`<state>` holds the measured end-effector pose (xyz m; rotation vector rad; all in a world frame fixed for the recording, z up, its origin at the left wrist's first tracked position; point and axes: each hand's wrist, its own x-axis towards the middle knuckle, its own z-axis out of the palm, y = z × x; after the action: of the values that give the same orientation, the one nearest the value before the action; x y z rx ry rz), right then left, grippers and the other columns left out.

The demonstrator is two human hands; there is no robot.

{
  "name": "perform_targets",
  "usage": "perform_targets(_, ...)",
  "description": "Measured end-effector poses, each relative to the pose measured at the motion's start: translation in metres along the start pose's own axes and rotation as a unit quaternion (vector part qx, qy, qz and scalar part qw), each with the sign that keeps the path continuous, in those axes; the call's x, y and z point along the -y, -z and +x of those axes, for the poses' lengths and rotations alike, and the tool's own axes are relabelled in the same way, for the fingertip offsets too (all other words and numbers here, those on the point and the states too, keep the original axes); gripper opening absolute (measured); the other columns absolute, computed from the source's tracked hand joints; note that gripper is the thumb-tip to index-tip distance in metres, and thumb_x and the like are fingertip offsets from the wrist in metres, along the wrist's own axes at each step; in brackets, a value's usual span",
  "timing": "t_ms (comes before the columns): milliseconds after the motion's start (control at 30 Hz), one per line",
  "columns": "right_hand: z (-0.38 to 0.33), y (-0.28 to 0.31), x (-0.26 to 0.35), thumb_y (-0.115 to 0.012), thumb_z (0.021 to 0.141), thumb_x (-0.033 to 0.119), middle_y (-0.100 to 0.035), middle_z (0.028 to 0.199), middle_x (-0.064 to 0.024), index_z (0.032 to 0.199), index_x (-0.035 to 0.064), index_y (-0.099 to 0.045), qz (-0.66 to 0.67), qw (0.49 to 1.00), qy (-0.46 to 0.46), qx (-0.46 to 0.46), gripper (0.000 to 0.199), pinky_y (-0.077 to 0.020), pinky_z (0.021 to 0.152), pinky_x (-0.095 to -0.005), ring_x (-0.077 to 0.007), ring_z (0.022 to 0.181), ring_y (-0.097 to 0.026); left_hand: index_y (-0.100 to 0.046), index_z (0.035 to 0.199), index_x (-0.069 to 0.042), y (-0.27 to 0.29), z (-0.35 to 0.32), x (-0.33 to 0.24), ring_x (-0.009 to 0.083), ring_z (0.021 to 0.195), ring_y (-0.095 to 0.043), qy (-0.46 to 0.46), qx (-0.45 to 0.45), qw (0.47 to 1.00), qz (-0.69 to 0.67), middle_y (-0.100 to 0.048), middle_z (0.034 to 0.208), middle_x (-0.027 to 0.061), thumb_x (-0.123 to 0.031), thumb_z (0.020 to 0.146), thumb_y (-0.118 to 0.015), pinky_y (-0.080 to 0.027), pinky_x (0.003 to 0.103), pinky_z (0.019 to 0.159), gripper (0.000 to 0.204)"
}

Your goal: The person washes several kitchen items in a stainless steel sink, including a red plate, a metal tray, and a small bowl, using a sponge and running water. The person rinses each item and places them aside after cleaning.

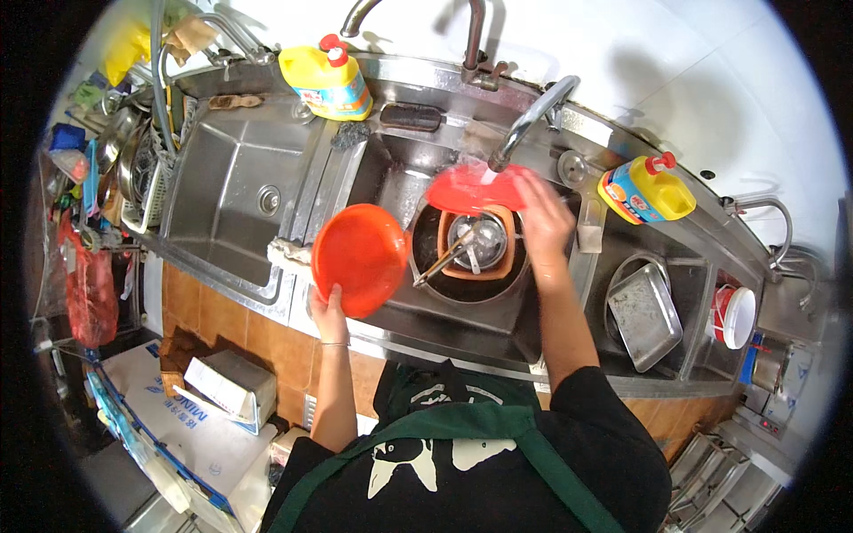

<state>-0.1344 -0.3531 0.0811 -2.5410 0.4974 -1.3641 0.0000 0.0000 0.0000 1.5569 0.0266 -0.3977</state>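
The shallow red plastic dish [475, 188] was under the spout of the chrome faucet [533, 111], above the middle sink, and the right hand [546, 218] had its right edge, fingers nearly straight and blurred; the thumb was hidden, so I couldn't tell how firm that hold was. The left hand [329, 306] was closed on the lower rim of an orange-red plastic bowl [360, 260], thumb over the edge, the bowl tipped above the sink's left side. Below the dish, a round metal pot [426, 240] held a square orange tub [451, 238] with a wooden-handled utensil [444, 256] across it. Wet plastic held by one edge could, I judged, slip and knock that handle (it already leaned past the rim). Water striking the dish at a bad tilt might splash the counter or the yellow detergent jug [646, 191] nearby. Farther left, a whitish cloth [289, 254] lay on the sink ledge, close enough to the bowl to catch drips or be brushed off.
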Motion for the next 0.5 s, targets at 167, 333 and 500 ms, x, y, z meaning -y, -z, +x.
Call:
perform_targets(167,0.001,0.075,-0.001,-0.049,0.07,-0.01,-0.064,0.098,-0.0166,0.102,0.0009,-0.064,0.026,0.994,-0.089,0.06,0.038,-0.0494,0.081,-0.0338,-0.0288,0.091,-0.064,-0.046,0.125,-0.004,-0.055,0.0,-0.004,0.0164,0.108,-0.051,0.15,0.025,0.965,-0.214,-0.054,0.12,0.007,-0.014,0.091,-0.051,-0.042,0.032,0.092,0.036)
perform_targets(333,-0.026,0.057,0.03,-0.045,0.068,-0.009,-0.064,0.095,-0.0209,0.098,-0.0059,-0.063,0.115,0.988,-0.084,0.059,0.036,-0.0491,0.082,-0.0361,-0.0319,0.09,-0.064,-0.044,0.127,-0.004,-0.075,-0.011,0.006,0.019,0.109,-0.052,0.147,0.035,0.965,-0.214,-0.053,0.121,0.007,-0.022,0.092,-0.05,-0.044,0.035,0.091,0.039)
perform_targets(500,-0.021,-0.003,0.024,-0.055,0.068,-0.01,-0.065,0.093,-0.0138,0.098,0.0032,-0.066,0.072,0.996,-0.039,0.026,0.035,-0.0517,0.073,-0.0316,-0.0271,0.084,-0.065,-0.047,0.124,-0.002,-0.063,-0.011,0.01,0.0144,0.108,-0.05,0.093,-0.026,0.977,-0.19,-0.054,0.12,0.007,-0.018,0.093,-0.05,-0.039,0.03,0.094,0.036)
